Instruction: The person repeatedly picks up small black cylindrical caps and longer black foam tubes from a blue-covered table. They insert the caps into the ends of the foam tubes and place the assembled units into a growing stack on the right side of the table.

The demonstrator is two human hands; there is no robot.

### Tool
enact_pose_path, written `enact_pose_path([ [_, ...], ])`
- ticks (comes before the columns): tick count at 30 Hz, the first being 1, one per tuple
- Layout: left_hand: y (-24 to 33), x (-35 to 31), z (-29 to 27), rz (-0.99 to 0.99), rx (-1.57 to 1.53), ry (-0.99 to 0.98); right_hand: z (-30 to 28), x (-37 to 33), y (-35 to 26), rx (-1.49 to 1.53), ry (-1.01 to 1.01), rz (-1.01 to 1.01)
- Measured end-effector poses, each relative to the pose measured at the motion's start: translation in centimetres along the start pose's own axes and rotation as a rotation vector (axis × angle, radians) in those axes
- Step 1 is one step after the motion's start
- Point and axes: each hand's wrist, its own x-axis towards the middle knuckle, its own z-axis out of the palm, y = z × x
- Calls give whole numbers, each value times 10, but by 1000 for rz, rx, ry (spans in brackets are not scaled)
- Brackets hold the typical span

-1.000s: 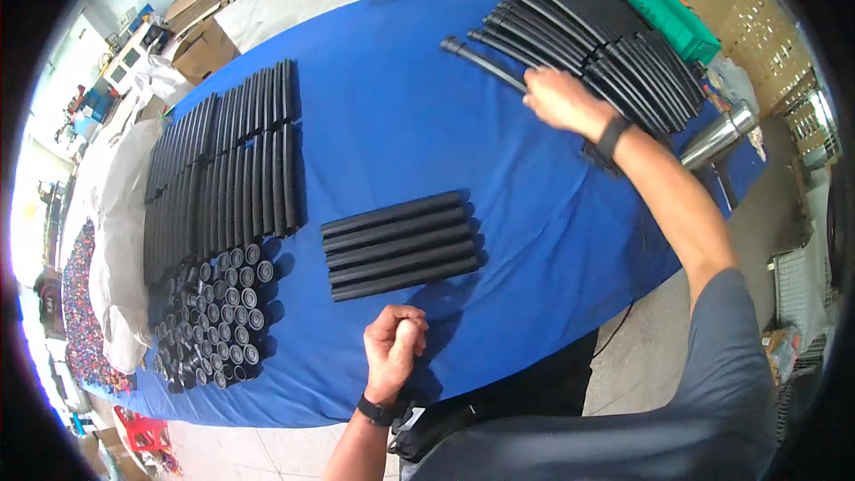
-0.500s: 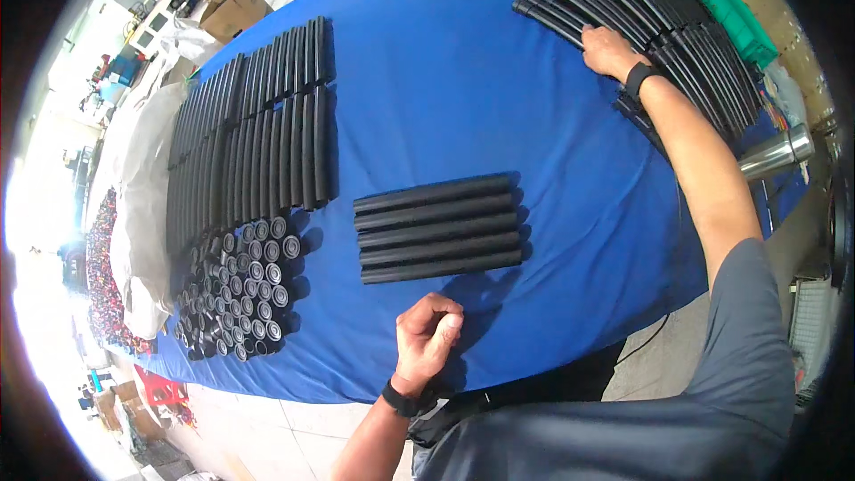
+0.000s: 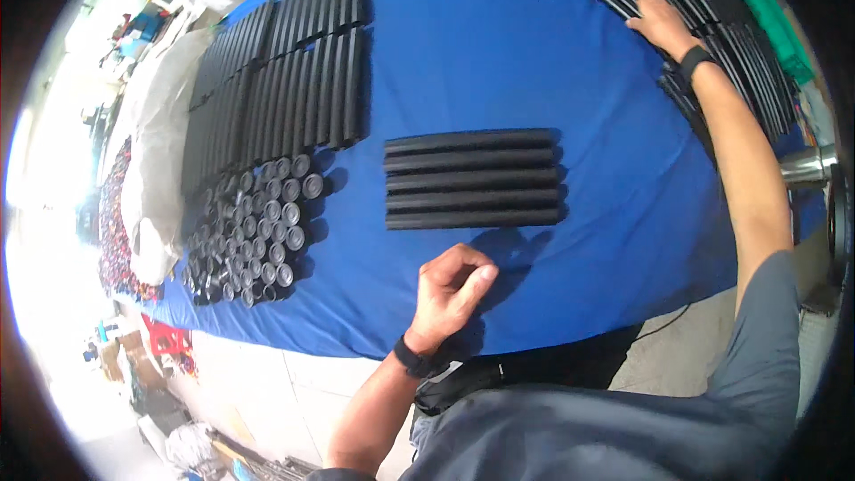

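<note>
My right hand [image 3: 663, 27], fingers spread, is over the edge of the black rods [image 3: 753, 62] on the worktop [image 3: 463, 53], left hand [image 3: 450, 294] curled near five tubes [image 3: 472, 179]; squaring rods, I judge, next wanting a clean lift-off.

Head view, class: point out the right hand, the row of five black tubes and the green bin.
Right hand [image 3: 666, 25], head view, back of hand.
Five black tubes [image 3: 472, 180], head view, middle tube's centre.
Green bin [image 3: 771, 20], head view, its visible side.
</note>
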Motion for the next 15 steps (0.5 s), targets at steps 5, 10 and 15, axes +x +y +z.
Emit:
enact_pose_path([
  [5, -1, -7, -2, -70, -35, 11, -49, -28, -70, 698, -44, 230],
  [10, 3, -5, -2, -117, 27, -2, -99, -141, -147, 1793, -132, 293],
  [15, 51, -1, 3, 381, 664, -84, -141, -270, -178, 2097, -139, 479],
])
